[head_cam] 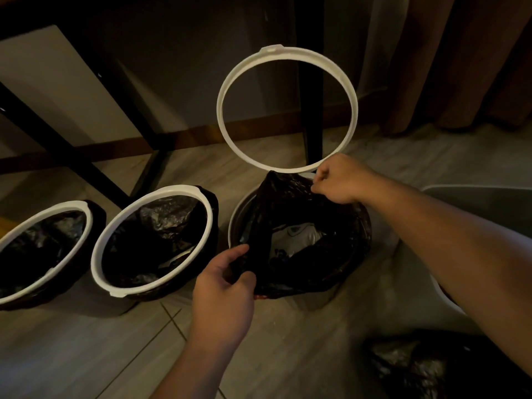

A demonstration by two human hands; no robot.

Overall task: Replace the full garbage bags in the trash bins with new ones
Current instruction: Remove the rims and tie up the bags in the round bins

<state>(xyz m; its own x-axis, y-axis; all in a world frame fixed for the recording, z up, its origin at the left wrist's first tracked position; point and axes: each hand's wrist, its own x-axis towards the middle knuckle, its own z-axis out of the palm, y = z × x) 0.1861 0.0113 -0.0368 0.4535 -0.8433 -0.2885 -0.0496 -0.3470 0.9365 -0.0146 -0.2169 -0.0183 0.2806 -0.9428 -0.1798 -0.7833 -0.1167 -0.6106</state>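
Note:
Three round trash bins stand in a row on the floor. The right bin has its white clamp ring flipped up and standing open behind it. A black garbage bag sits in this bin, its top gathered upward, with white waste visible inside. My left hand pinches the bag's near edge. My right hand pinches the bag's far top edge, just below the raised ring. The middle bin and left bin each hold a black bag under a closed white ring.
A black table frame stands behind the bins, with one leg right behind the raised ring. Brown curtains hang at the back right. A grey container sits to the right, and a crumpled black bag lies on the floor at lower right.

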